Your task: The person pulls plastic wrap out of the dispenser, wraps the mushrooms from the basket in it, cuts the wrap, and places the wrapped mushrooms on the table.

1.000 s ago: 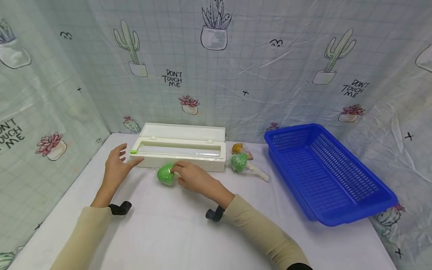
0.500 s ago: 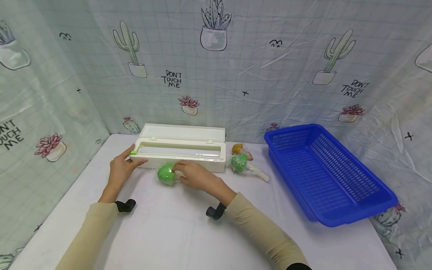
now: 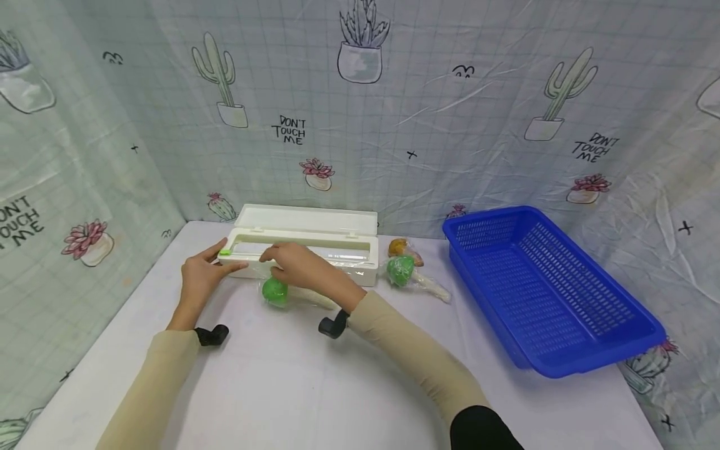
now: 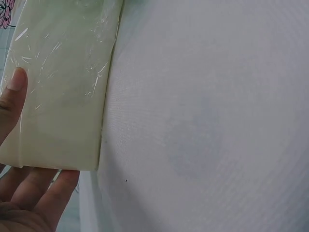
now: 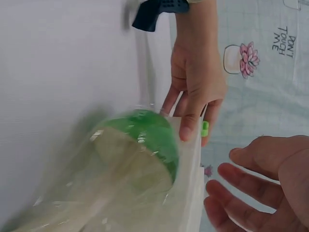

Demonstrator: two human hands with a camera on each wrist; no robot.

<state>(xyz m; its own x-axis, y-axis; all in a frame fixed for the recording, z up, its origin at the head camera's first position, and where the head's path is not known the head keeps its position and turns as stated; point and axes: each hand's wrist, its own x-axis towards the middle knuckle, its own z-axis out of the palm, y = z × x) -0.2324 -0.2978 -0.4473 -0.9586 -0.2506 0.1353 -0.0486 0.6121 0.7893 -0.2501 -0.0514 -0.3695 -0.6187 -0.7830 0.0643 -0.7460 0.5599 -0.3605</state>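
Observation:
A white cling film dispenser (image 3: 253, 270) stands at the back of the table with its lid up and a green slider (image 3: 225, 252) at its left end. My left hand (image 3: 197, 278) grips that end, thumb on the front wall and fingers at the end face in the left wrist view. In front lies a mushroom-shaped piece (image 3: 274, 292) with a green cap and pale stem, wrapped in clear film. My right hand (image 3: 300, 265) is over the dispenser's front edge, above the wrapped piece. In the right wrist view, its loosely bent fingers (image 5: 241, 198) hold nothing.
Right of the dispenser lie another film-wrapped green-capped piece (image 3: 400, 270) and a smaller wrapped yellow-orange one (image 3: 397, 247). A blue plastic basket (image 3: 495, 300) stands on the right side. Cactus-print cloth (image 3: 416, 125) walls the back and sides.
My left hand has moved right and taken hold of the dispenser's end. My right hand has let go of the green-capped piece and risen over the dispenser's front edge, uncovering the stem.

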